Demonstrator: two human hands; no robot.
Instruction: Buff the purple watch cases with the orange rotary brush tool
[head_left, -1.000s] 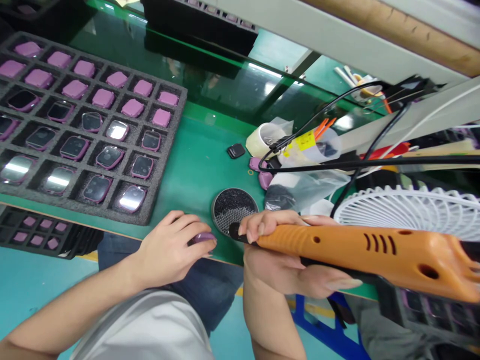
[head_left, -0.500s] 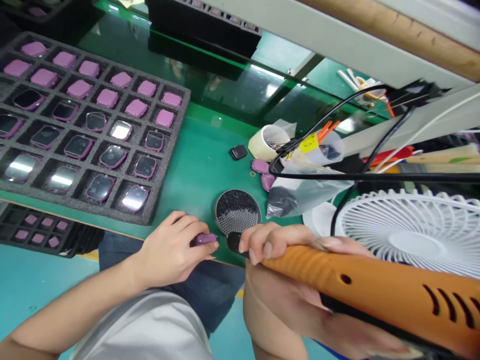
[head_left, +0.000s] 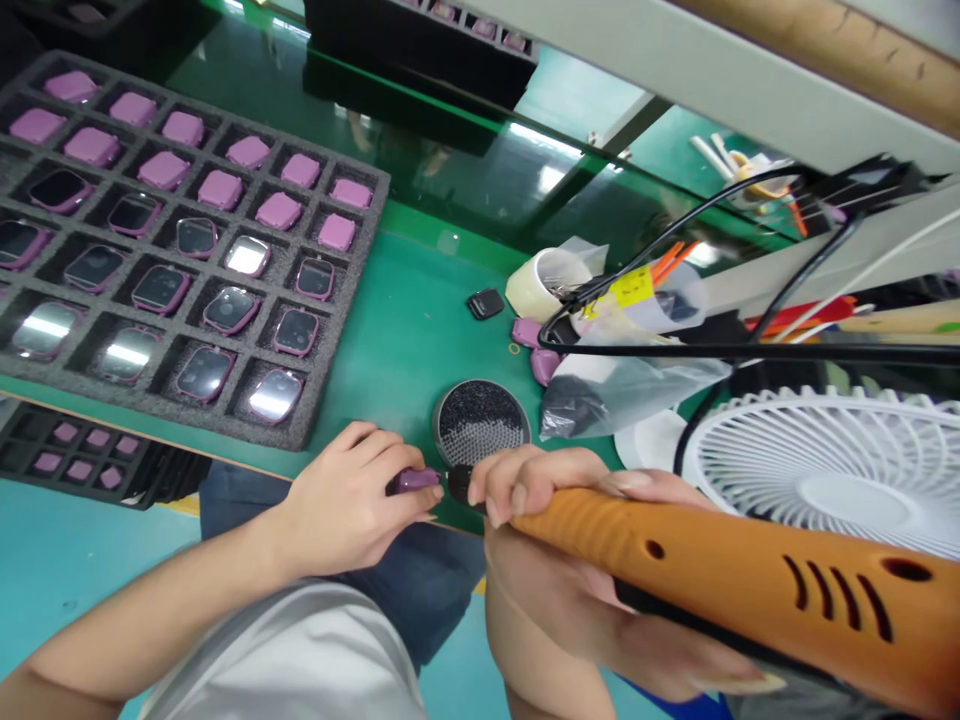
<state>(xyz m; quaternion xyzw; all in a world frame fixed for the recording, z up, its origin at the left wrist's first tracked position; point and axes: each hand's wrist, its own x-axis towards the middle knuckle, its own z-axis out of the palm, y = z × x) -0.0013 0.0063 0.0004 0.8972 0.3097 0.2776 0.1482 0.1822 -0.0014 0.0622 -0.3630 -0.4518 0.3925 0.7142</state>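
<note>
My left hand [head_left: 346, 502] grips a purple smartwatch case [head_left: 418, 481] between thumb and fingers, close to the bench's front edge. Wrapped in my right hand [head_left: 559, 478] is an orange electric screwdriver [head_left: 697, 560], lying almost level with its dark nose pointing left at the end of the case. The bit is at or very near the case; whether it touches I cannot tell. Just behind the nose sits a round dish [head_left: 436, 430] with a perforated surface, seemingly holding tiny dark screws.
A grey foam tray [head_left: 307, 425] of purple watches fills the left. A black watch part [head_left: 485, 303], purple cases [head_left: 545, 365], a tape roll [head_left: 525, 295] and a plastic bag [head_left: 637, 385] lie behind the dish. At right stand a white fan [head_left: 840, 490] and a black cable [head_left: 750, 352].
The electric screwdriver's nose has moved left, closing the gap to the smartwatch case. My left hand keeps its hold. The whole view has shifted slightly.
</note>
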